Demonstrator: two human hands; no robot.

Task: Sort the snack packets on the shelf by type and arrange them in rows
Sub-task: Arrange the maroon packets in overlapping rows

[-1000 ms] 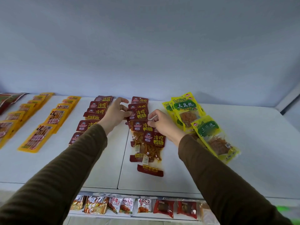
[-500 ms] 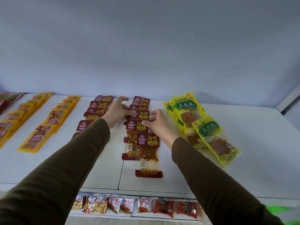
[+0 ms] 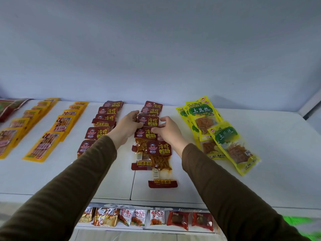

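1. On the far left of the white shelf (image 3: pixel 260 171), dark red and green foil bags (image 3: pixel 10 106) lie against the wall, and beside them run two rows of flat orange-yellow plastic snack packets (image 3: pixel 46 145), overlapping front to back.
2. Next comes a row of dark red plastic packets with yellow lettering (image 3: pixel 99 133), partly hidden by a brown sleeve (image 3: pixel 69 188).
3. Beside that row, the left hand (image 3: pixel 126 127) curls its fingers onto the left edge of a dark red packet with a clear window (image 3: pixel 148 120) in the middle row.
4. Opposite it, the right hand (image 3: pixel 171 132) pinches the same packet's right edge, thumb low and fingers bent above.
5. Below the held packet, two more of its kind (image 3: pixel 159 155) lie overlapped toward the shelf's front edge.
6. To the right, yellow-green plastic packets of shredded potato (image 3: pixel 225 136) lie fanned and tilted.
7. Under the shelf, small mixed snack packets (image 3: pixel 147 218) stand in a row on a lower tier.
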